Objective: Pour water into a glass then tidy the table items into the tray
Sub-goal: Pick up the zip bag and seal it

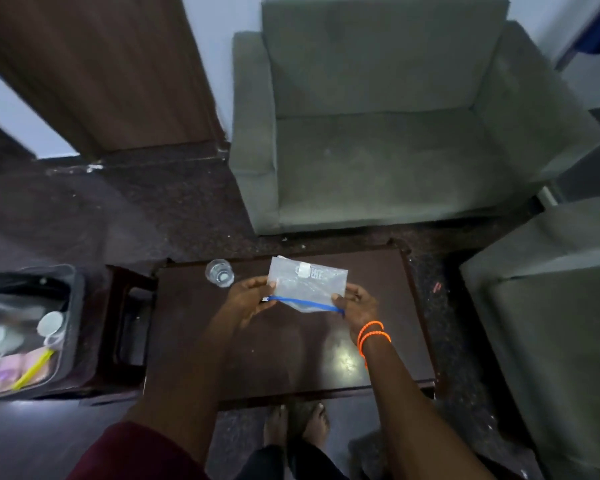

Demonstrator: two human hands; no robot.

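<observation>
- Right now, head view: left hand (248, 297) and right hand (359, 304) each pinch one end of a clear zip bag (307, 287) with a blue seal, held above the dark table (291, 355) toward its far edge.
- Glass (219, 273) stands near the table's far-left corner, just beside the left hand.
- Grey tray (73, 306) with cups sits on a stand off the table's left edge.
- Orange bands (373, 334) on the right wrist.

One clear zip bag (305, 287) with a blue seal, one glass (219, 273), one dark table (284, 358) and one grey tray (73, 306) are in view. The tray holds two white cups (51, 322) and one yellow stick (32, 370). Two grey armchairs (395, 133) stand nearby. Two orange bands (373, 332) circle one wrist.
</observation>
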